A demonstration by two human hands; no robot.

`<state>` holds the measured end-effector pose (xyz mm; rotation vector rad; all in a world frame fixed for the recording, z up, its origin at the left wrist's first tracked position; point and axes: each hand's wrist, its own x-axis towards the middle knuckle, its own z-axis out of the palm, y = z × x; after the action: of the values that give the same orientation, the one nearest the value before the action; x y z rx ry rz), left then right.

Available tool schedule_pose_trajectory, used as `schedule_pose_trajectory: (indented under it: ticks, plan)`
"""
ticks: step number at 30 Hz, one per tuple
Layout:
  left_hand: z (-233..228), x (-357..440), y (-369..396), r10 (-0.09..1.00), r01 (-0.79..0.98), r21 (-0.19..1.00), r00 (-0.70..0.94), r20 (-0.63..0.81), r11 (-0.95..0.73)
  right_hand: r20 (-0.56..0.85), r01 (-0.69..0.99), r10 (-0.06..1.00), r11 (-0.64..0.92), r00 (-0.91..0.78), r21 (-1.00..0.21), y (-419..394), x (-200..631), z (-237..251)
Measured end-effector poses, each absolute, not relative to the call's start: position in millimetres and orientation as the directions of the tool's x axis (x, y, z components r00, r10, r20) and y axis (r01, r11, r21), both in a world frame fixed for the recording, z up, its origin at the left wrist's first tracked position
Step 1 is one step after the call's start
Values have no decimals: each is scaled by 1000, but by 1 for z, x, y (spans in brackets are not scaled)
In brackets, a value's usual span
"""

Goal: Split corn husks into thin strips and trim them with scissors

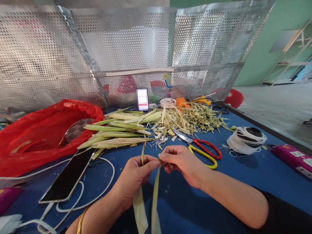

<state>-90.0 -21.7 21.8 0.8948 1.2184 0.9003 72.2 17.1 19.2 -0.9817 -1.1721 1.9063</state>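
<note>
- Red plastic bag [36, 136]: lay slumped at the far left of the blue surface [243, 182]; no print legible on it.
- Phone [69, 177]: lay face up with a dark screen, a white cable [97, 191] looping beside it; no brand visible.
- Leaf bundle [114, 131]: a stack of pale green strips lay just beyond your hands, uncut.
- Left hand [135, 177]: your fingers were pinched shut on a leaf strip [142, 152], its long ends hanging down toward you.
- Right hand [181, 162]: your fingertips were closed on the same strip, where it met your left thumb. The step looked like folding or knotting the strip; the next move would call for a firm pinch at the crossing while one end is drawn through.
- Scissors [204, 149]: red and yellow handles, lying near your right hand, blades toward the pile of trimmings [195, 118].
- String spool [246, 139]: white, well to the right.
- Purple box [292, 157]: bore a label too small to read.
</note>
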Motion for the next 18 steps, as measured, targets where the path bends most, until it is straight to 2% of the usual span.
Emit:
schedule_pose_trajectory:
  ticks: [4,9,18]
  plan:
    - [23,-88,-23,948,17,950,45,-314,313,-201,-117,868,-281,-455,-953,17,71,21]
    - [24,-85,-25,977,74,974,-28,-212,213,-197,-100,829,-290,-523,-952,15,71,24]
    - [22,-86,-25,979,28,979,-5,-202,202,-263,-88,792,-368,-550,-926,14,71,25]
